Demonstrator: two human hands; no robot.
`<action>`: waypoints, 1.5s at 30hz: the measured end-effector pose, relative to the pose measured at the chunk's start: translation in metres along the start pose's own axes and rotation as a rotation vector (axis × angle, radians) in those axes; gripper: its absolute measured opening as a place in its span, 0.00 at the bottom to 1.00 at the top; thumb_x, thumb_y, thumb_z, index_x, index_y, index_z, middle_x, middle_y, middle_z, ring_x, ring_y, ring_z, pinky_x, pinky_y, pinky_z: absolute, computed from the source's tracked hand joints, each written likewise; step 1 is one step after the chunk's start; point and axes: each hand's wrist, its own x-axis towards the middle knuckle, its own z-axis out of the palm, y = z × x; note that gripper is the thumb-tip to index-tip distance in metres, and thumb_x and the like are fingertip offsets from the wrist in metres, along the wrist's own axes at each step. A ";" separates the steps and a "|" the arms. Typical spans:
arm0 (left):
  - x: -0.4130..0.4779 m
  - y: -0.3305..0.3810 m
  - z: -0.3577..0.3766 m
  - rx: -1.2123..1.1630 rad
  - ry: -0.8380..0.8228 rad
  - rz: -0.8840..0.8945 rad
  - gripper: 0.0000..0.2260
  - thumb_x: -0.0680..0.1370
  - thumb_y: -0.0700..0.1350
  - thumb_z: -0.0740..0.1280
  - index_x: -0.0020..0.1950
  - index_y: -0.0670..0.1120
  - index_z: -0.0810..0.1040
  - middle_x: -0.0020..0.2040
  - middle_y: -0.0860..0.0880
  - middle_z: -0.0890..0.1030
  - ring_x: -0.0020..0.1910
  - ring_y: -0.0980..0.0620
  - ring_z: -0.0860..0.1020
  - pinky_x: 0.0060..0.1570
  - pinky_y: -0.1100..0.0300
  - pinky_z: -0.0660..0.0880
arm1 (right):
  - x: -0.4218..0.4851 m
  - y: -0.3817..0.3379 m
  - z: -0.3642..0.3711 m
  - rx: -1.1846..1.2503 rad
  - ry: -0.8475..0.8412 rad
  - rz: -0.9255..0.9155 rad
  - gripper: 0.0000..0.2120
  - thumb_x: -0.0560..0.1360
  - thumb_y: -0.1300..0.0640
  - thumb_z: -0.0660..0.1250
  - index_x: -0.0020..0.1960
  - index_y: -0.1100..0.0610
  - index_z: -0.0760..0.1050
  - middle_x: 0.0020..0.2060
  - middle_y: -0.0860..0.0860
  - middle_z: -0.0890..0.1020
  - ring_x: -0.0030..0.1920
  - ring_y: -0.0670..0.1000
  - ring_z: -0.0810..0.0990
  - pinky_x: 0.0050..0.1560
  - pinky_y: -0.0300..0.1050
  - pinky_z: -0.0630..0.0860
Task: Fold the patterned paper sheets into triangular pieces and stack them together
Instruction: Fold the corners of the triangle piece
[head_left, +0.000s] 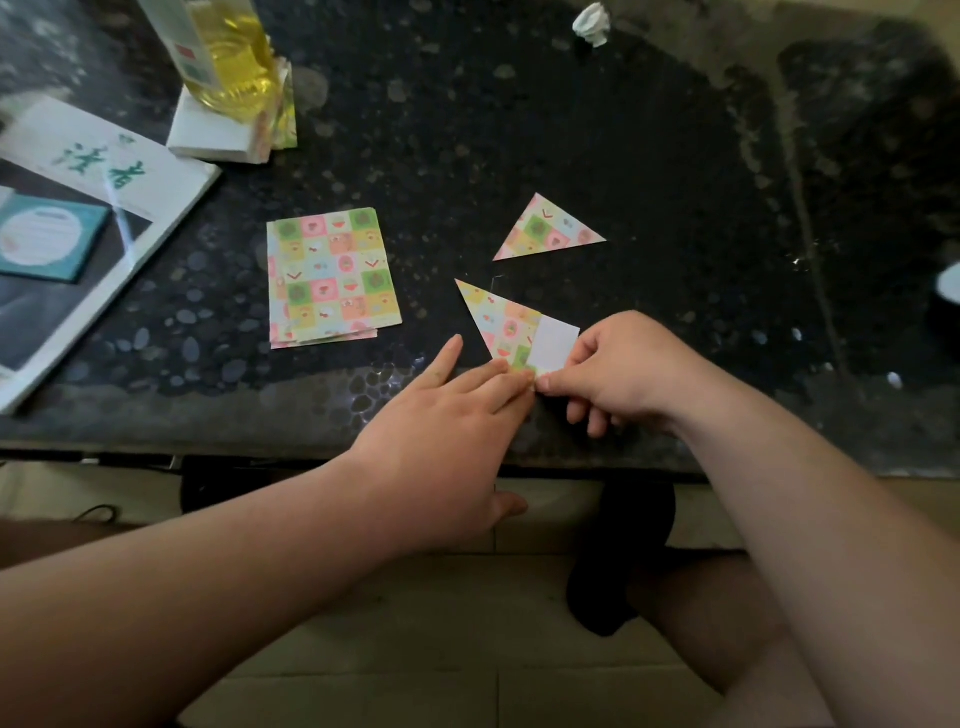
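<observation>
A small stack of patterned paper sheets (332, 278) lies flat on the dark speckled table (649, 182), left of centre. One finished folded triangle (548, 231) rests further back to the right. A partly folded sheet (504, 322) sits near the table's front edge, patterned on its left part with a white flap showing at its right. My left hand (447, 415) presses its straight fingers on the sheet's near corner. My right hand (618, 374) pinches the white flap's lower edge between thumb and forefinger, the other fingers curled under.
At the back left a bottle of yellow liquid (228, 57) stands on a white pad (218, 130). A white booklet (93, 171) with a teal card (47, 236) lies at the left edge. A crumpled white paper ball (592, 23) sits at the far back. A round white-rimmed object (948, 286) shows at the right edge.
</observation>
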 end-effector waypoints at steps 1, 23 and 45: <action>0.000 0.000 0.000 -0.003 -0.004 -0.002 0.43 0.78 0.69 0.59 0.84 0.50 0.45 0.84 0.53 0.49 0.83 0.53 0.45 0.80 0.43 0.36 | 0.000 0.000 0.000 0.011 -0.006 0.024 0.11 0.76 0.53 0.76 0.42 0.58 0.79 0.28 0.52 0.85 0.23 0.48 0.80 0.23 0.39 0.71; -0.001 -0.004 0.000 -0.020 -0.042 -0.005 0.41 0.80 0.69 0.57 0.84 0.52 0.43 0.84 0.55 0.43 0.82 0.55 0.41 0.80 0.44 0.36 | 0.008 0.010 -0.015 0.062 -0.039 0.008 0.05 0.79 0.60 0.73 0.45 0.60 0.79 0.30 0.54 0.85 0.27 0.49 0.83 0.26 0.39 0.75; -0.003 -0.025 -0.019 -0.424 0.179 -0.415 0.09 0.78 0.61 0.68 0.50 0.56 0.78 0.48 0.58 0.77 0.49 0.57 0.75 0.55 0.54 0.78 | 0.000 -0.007 -0.003 -0.236 0.233 -0.132 0.25 0.66 0.44 0.82 0.55 0.46 0.73 0.50 0.45 0.78 0.48 0.48 0.78 0.46 0.46 0.75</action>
